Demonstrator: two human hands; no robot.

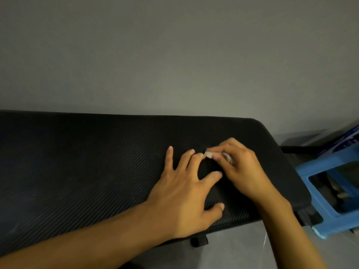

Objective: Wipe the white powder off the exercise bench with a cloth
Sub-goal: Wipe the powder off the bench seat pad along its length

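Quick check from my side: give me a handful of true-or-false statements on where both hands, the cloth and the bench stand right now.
1. The right hand pinches a small light cloth against the bench. True.
2. The left hand is lifted clear of the bench. False: it lies flat on the black pad, fingers spread.
3. A blue plastic stool stands off the bench's right end. True.
4. The cloth is spread wide over the whole pad. False: it is bunched small at the fingertips.
5. Thick white powder covers the pad's left half. False: no obvious powder shows there.
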